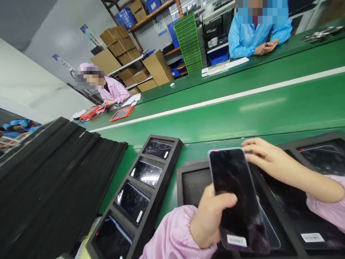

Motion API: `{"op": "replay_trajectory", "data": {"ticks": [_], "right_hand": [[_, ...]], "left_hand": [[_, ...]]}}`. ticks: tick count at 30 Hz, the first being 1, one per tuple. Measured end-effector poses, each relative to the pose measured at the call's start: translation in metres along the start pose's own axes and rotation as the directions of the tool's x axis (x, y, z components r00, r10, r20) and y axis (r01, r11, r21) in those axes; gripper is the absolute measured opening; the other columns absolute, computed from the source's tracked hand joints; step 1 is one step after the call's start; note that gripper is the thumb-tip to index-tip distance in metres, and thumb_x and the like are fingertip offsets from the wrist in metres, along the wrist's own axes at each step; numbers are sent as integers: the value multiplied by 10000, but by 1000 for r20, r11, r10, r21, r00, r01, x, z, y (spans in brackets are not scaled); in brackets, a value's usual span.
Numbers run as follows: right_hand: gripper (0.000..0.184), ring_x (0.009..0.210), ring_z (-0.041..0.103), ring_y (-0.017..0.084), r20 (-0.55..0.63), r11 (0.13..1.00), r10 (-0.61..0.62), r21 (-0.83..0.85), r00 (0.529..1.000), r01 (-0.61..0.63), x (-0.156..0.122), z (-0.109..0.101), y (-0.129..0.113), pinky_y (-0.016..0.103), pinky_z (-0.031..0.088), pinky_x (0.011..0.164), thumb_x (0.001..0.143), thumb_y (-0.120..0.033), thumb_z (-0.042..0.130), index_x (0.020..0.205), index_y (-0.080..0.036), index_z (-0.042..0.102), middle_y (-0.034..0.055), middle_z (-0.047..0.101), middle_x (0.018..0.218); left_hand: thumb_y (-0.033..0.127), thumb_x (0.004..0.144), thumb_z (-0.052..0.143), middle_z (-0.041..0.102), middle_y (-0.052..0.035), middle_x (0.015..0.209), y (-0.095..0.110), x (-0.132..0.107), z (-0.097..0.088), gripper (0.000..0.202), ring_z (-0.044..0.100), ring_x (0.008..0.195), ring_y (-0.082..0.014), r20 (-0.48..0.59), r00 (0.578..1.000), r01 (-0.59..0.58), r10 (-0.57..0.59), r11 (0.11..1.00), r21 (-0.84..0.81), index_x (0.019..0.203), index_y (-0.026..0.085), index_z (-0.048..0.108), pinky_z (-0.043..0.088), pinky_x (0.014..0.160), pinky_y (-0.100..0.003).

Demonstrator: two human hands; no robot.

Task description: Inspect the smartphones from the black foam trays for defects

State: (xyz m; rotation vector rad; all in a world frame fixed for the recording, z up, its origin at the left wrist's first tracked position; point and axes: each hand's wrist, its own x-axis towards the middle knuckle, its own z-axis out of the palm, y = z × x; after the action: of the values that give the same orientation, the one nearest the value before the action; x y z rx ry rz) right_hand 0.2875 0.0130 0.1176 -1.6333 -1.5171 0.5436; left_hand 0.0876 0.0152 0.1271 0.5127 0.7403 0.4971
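Right, we're holding a smartphone [241,180] screen towards us in our left hand [210,216], thumb across the glass, fingers tucked behind, probably to pin it firmly without hiding its barcode label [236,240]. Our right hand [266,156] brings its fingertips to the held phone's upper right edge, perhaps to steady it; we can't tell whether they grip. Under the phone sits a black foam tray [180,190], one pocket showing its floor just left of the phone. A glassy panel [270,235] peeks out behind the phone's lower right edge; in hand or in the tray, we can't say. Farther left of the phone, a four-pocket tray [176,144] carries four handsets [145,172], one per pocket, the dividers presumably sparing them from rubbing. Right of the phone, more handsets [319,160] lie in black foam. Farthest left, a black ridged stack [54,190]; beyond the phone, a green work surface [269,108].
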Motion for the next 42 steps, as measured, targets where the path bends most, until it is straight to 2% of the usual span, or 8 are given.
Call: {"op": "replay_trajectory", "data": {"ticks": [6,12,22,24,28,35,38,42], "right_hand": [[299,682,652,143,-27,953,-300,-48,954,299,-5,-11,-17,230,535,566,908,-438,515,780,-225,681,43,682,854],[286,758,636,165,35,604,-744,-391,667,694,-36,-15,-26,322,528,734,934,-136,420,745,-209,621,9,690,779],[429,1120,574,136,374,485,-799,-64,472,872,-34,-18,-42,238,505,898,947,-79,253,1004,-212,657,49,669,1140],[350,1193,516,206,392,488,-778,-115,491,865,-28,-17,-31,335,505,884,927,-93,328,1043,-200,640,91,602,1246],[181,1003,558,316,218,562,-736,-332,641,758,-17,-11,-5,495,442,755,930,-227,470,790,-214,585,130,615,1117],[119,846,597,262,85,654,-669,-405,739,639,-9,-10,-6,432,455,710,951,-282,436,883,-240,523,81,634,917],[196,861,623,250,-41,799,-513,-387,857,460,-11,-7,-6,382,509,700,933,-328,468,1070,-212,547,96,646,978],[153,740,654,188,47,876,-438,-201,898,438,-10,-6,-4,300,533,658,910,-324,496,916,-237,622,30,683,891]], "left_hand": [[267,421,831,622,-29,641,-22,7,-2,400,516,566,-109,22,982,182,-190,963,200,755,93,696,402,620,-254],[367,413,870,584,-6,600,-18,10,-8,448,491,571,-101,49,985,147,-163,961,233,732,102,701,385,617,-247],[441,518,816,648,-38,645,5,11,-3,374,603,687,-186,-28,997,70,-71,997,-36,659,124,677,431,666,-276],[490,523,798,682,-68,711,5,16,-5,427,637,801,-249,-17,995,92,-94,992,-82,698,117,689,457,724,-312],[471,536,789,712,-91,790,2,22,-8,434,647,916,-301,-16,996,86,-87,994,-71,756,108,697,468,809,-361],[478,517,790,698,-67,728,0,18,-5,453,652,812,-263,22,999,39,-39,999,-15,774,116,698,461,753,-340],[468,527,767,643,-36,634,-2,16,-5,410,601,675,-194,-5,1000,-9,10,990,138,707,112,671,422,670,-296],[421,564,692,508,24,542,-8,14,-5,319,445,558,-104,24,998,40,-53,925,377,587,135,553,347,593,-262]]}}
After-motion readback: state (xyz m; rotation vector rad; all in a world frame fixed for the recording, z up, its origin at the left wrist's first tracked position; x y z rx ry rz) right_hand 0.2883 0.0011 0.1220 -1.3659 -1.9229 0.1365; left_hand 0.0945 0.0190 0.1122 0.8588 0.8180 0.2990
